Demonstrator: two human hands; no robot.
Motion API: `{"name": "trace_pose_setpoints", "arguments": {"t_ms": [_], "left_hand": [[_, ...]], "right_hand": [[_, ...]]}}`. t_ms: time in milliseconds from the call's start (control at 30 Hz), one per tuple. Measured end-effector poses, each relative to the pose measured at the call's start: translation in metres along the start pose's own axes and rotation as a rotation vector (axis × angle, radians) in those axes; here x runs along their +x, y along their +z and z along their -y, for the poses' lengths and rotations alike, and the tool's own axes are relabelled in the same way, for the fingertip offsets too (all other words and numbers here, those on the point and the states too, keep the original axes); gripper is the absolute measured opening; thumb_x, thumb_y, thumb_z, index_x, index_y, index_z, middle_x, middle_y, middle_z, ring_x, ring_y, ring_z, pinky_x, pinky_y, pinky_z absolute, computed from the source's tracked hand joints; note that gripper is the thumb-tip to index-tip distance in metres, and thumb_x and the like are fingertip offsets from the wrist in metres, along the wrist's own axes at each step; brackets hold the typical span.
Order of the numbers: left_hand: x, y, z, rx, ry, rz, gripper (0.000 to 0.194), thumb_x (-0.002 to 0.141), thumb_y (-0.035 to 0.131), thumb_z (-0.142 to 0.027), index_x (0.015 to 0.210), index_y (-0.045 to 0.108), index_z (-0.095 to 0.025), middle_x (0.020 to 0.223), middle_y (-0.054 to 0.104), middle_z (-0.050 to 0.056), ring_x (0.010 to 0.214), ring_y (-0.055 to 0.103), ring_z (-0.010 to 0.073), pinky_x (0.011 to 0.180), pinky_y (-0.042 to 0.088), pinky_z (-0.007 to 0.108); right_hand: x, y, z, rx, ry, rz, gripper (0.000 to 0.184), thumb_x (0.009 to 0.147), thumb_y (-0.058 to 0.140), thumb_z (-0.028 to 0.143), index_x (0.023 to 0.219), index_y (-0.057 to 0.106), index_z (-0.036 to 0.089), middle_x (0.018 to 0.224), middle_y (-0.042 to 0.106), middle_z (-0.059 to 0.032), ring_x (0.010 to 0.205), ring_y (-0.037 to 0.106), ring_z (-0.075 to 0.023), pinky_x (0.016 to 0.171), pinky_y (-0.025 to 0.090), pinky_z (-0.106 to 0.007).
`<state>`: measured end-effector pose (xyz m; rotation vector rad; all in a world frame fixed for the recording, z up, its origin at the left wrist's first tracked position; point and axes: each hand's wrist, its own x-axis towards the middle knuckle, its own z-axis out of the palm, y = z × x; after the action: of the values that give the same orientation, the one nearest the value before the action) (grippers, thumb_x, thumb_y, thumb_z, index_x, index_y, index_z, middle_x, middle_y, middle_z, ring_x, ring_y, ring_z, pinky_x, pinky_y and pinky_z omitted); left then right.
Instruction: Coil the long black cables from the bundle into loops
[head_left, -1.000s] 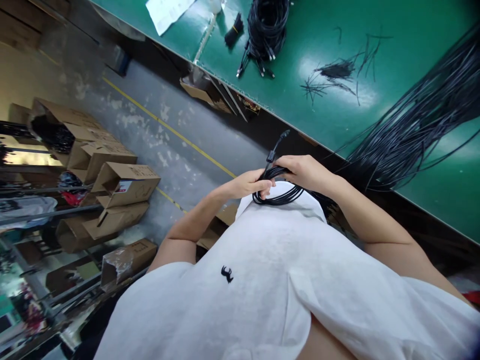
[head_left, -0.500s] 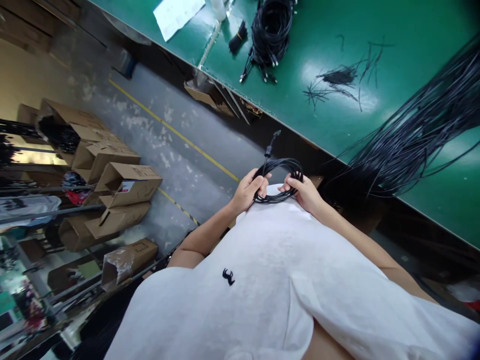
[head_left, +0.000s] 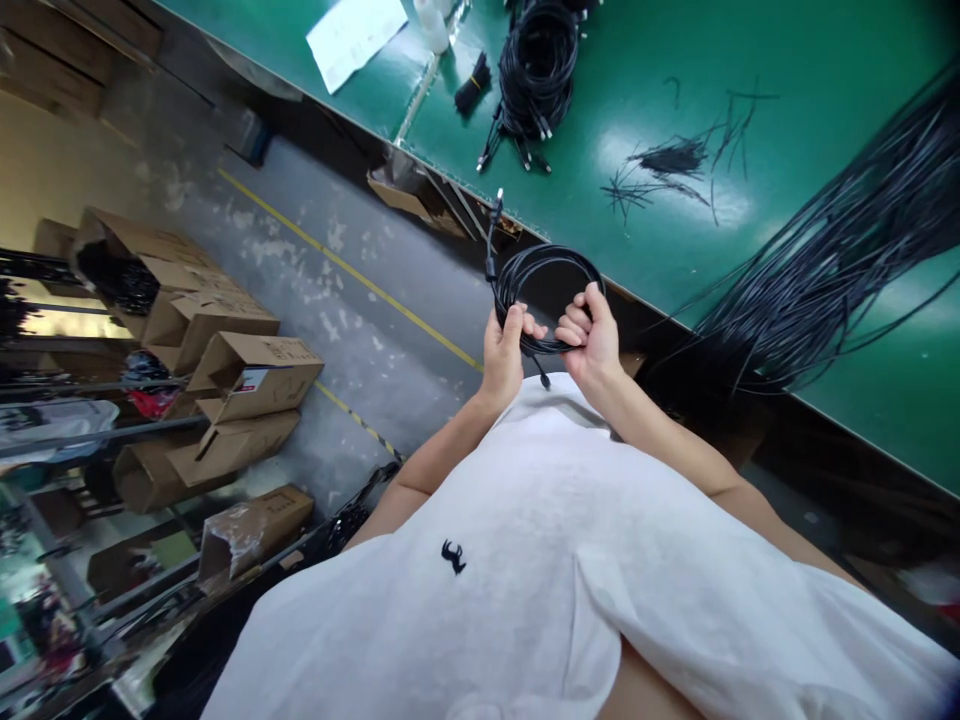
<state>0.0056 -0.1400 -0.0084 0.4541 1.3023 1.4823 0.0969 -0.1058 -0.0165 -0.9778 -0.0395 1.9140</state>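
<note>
A coiled black cable (head_left: 551,258) is held up in front of my body, close to the table's edge. My left hand (head_left: 508,345) is closed around the left side of the loops, its thumb lying over them. On the right side, my right hand (head_left: 590,330) is closed around the same loops with curled fingers. One cable end with a metal-tipped plug (head_left: 498,200) and a small dark block sticks up above my left hand. Another dark end (head_left: 544,380) hangs below the coil, between my wrists.
On the green table (head_left: 622,60) lie several coiled cables (head_left: 536,80), a bundle of short black ties (head_left: 472,85), loose ties (head_left: 675,155) and a long heap of black cables (head_left: 847,240). A white paper (head_left: 356,40) and a bottle (head_left: 432,25) are farther left. Cardboard boxes (head_left: 255,375) stand left.
Both hands have lifted the coil up and away from my body. My right hand has shifted its hold from the top of the loops to their right side. The plug end now points upward.
</note>
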Motion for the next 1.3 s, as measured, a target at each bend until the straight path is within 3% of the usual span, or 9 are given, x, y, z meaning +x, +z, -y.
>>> {"name": "trace_pose_setpoints", "arguments": {"t_ms": [200, 267, 433, 600, 767, 867, 1000, 1167, 1300], "left_hand": [[-0.006, 0.003, -0.001, -0.064, 0.051, -0.042, 0.031, 0.095, 0.054, -0.050, 0.092, 0.050, -0.020, 0.062, 0.041, -0.008, 0.051, 0.044, 0.0046, 0.058, 0.042, 0.020], [-0.001, -0.006, -0.006, 0.039, -0.006, 0.057, 0.036, 0.092, 0.055, -0.055, 0.089, 0.050, -0.020, 0.057, 0.035, -0.010, 0.044, 0.035, 0.0041, 0.051, 0.038, 0.020], [0.007, -0.038, -0.024, 0.435, -0.198, 0.530, 0.046, 0.085, 0.060, -0.061, 0.092, 0.052, -0.017, 0.056, 0.040, -0.010, 0.044, 0.037, 0.0044, 0.049, 0.040, 0.021], [-0.002, -0.045, -0.033, 0.516, -0.288, 0.682, 0.049, 0.087, 0.053, -0.066, 0.092, 0.050, -0.017, 0.055, 0.038, -0.010, 0.045, 0.038, 0.0057, 0.050, 0.042, 0.022], [-0.009, -0.045, -0.042, 0.644, -0.274, 0.761, 0.045, 0.089, 0.055, -0.062, 0.091, 0.052, -0.016, 0.058, 0.046, -0.006, 0.049, 0.043, 0.0071, 0.051, 0.038, 0.022], [-0.008, -0.047, -0.051, 0.551, -0.356, 0.886, 0.050, 0.089, 0.052, -0.065, 0.095, 0.057, -0.015, 0.061, 0.052, -0.003, 0.054, 0.048, 0.0094, 0.058, 0.042, 0.024], [-0.004, -0.044, -0.061, 0.252, -0.706, 1.052, 0.052, 0.085, 0.059, -0.063, 0.098, 0.063, -0.013, 0.064, 0.060, 0.002, 0.059, 0.057, 0.0131, 0.073, 0.052, 0.033], [-0.004, -0.039, -0.054, 0.092, -0.827, 0.989, 0.045, 0.075, 0.077, -0.049, 0.095, 0.061, -0.012, 0.069, 0.065, 0.004, 0.063, 0.064, 0.0160, 0.069, 0.053, 0.033], [-0.010, -0.046, -0.040, 0.031, -0.780, 0.880, 0.043, 0.074, 0.078, -0.047, 0.092, 0.058, -0.013, 0.058, 0.054, -0.003, 0.045, 0.046, 0.0074, 0.050, 0.043, 0.023]], "right_hand": [[0.003, -0.002, 0.005, -0.019, -0.019, 0.038, 0.043, 0.082, 0.069, 0.046, 0.069, 0.037, 0.020, 0.047, 0.015, 0.0125, 0.039, 0.010, -0.0031, 0.035, 0.016, -0.016], [0.005, -0.010, 0.012, -0.201, -0.030, 0.092, 0.041, 0.080, 0.071, 0.045, 0.070, 0.039, 0.020, 0.048, 0.018, 0.0125, 0.040, 0.013, -0.0031, 0.037, 0.021, -0.016], [0.006, -0.026, 0.044, -1.179, -0.407, 0.320, 0.015, 0.080, 0.067, 0.028, 0.084, 0.055, 0.019, 0.066, 0.053, 0.0032, 0.057, 0.048, -0.0100, 0.056, 0.039, -0.021], [-0.014, -0.029, 0.054, -1.908, -0.715, 0.493, 0.022, 0.094, 0.049, 0.028, 0.108, 0.060, 0.016, 0.099, 0.065, -0.0106, 0.085, 0.060, -0.0208, 0.070, 0.043, -0.029], [-0.023, -0.025, 0.062, -2.048, -1.075, 0.658, 0.041, 0.095, 0.049, 0.037, 0.131, 0.053, 0.018, 0.120, 0.059, -0.0145, 0.107, 0.054, -0.0264, 0.095, 0.037, -0.042], [-0.020, -0.024, 0.061, -2.190, -1.087, 0.826, 0.025, 0.097, 0.044, 0.027, 0.111, 0.062, 0.017, 0.093, 0.061, -0.0085, 0.082, 0.053, -0.0193, 0.078, 0.037, -0.033], [-0.018, -0.027, 0.055, -2.213, -1.265, 0.769, 0.025, 0.101, 0.041, 0.025, 0.094, 0.063, 0.018, 0.081, 0.057, -0.0053, 0.067, 0.043, -0.0158, 0.064, 0.028, -0.030], [-0.021, -0.032, 0.056, -2.068, -1.472, 0.745, 0.023, 0.101, 0.043, 0.026, 0.101, 0.065, 0.019, 0.091, 0.062, -0.0064, 0.077, 0.049, -0.0161, 0.073, 0.034, -0.031], [-0.024, -0.039, 0.052, -2.025, -1.518, 0.764, 0.028, 0.100, 0.045, 0.024, 0.121, 0.063, 0.019, 0.109, 0.065, -0.0098, 0.098, 0.056, -0.0190, 0.090, 0.040, -0.035]]}}
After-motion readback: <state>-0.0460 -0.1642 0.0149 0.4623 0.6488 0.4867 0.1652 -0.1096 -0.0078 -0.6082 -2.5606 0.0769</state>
